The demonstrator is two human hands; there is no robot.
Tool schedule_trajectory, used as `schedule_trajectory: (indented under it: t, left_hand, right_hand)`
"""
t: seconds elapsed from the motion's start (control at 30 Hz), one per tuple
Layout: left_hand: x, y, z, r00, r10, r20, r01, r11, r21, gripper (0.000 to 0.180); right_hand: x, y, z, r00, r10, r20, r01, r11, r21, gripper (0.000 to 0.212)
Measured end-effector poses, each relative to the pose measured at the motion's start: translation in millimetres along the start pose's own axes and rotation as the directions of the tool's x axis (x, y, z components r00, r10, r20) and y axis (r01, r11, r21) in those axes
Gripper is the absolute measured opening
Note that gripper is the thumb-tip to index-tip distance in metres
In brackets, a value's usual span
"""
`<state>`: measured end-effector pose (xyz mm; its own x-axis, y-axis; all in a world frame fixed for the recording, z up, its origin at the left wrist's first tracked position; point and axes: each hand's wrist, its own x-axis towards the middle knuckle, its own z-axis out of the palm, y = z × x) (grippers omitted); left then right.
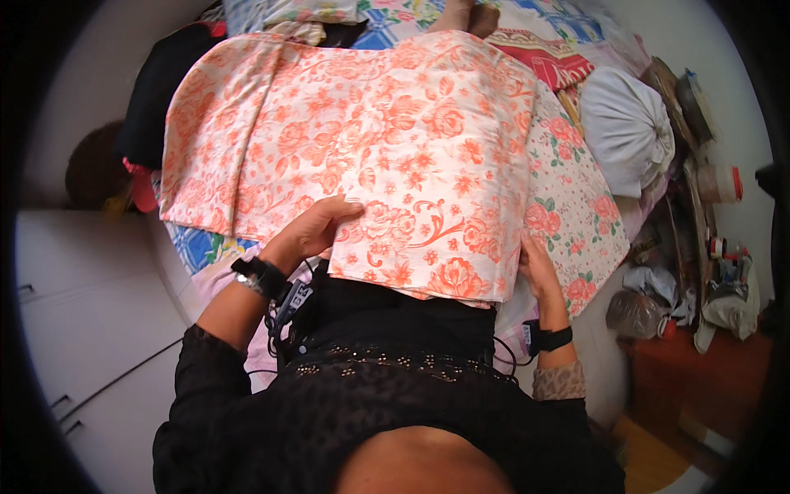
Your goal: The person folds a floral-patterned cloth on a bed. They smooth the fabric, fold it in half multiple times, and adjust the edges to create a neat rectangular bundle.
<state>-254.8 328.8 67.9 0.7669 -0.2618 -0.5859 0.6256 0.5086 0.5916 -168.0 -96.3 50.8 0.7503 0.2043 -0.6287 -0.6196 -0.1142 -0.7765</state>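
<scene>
A white cloth with orange flowers (387, 156) lies spread in front of me, its near part folded over and reaching my lap. My left hand (317, 229) pinches the near left corner of the folded part, thumb on top and the other fingers hidden underneath. At the right side edge, my right hand (537, 262) is closed on the same cloth, with its fingertips partly behind the fabric. A fold line runs down the cloth's left part.
Under the cloth is a bed with a pink-rose sheet (568, 214) and blue patterned fabric (193, 247). A tied pale sack (621, 123) stands at the right, near a cluttered shelf (687, 206). Dark clothing (164, 99) lies far left, above a white cabinet (90, 288). Feet (465, 18) show at the far edge.
</scene>
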Motion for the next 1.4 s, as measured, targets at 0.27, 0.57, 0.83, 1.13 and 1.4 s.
schedule_trajectory:
  t: [0.27,0.57,0.83,1.13,1.4]
  left_hand:
    - [24.4,11.8,2.7,0.991,0.061,-0.122,-0.071,0.994,-0.082,0.038]
    - [84.4,52.3,10.6,0.947,0.215,-0.239,-0.161,0.961,0.226,0.030]
    - [130.8,104.0,7.7,0.966,0.198,-0.169,-0.162,0.965,0.205,0.034]
    - [192.4,146.3,27.1,0.915,0.378,-0.138,-0.312,0.883,0.351,0.030]
    - [174.3,117.5,-6.9,0.969,0.228,-0.097,-0.235,0.970,-0.067,0.031]
  right_hand:
    - [-6.2,2.5,13.7,0.984,-0.154,0.093,0.106,0.914,0.392,0.042]
    - [-49.3,-24.8,-0.7,0.945,-0.326,-0.031,0.326,0.932,0.160,0.040]
    - [-24.8,24.9,0.3,0.989,-0.147,-0.024,0.149,0.960,0.239,0.044]
    - [-49.9,43.3,14.4,0.998,-0.051,-0.041,0.060,0.957,0.284,0.046]
    - [-55.4,33.4,8.7,0.999,-0.039,-0.008,0.040,0.950,0.309,0.043]
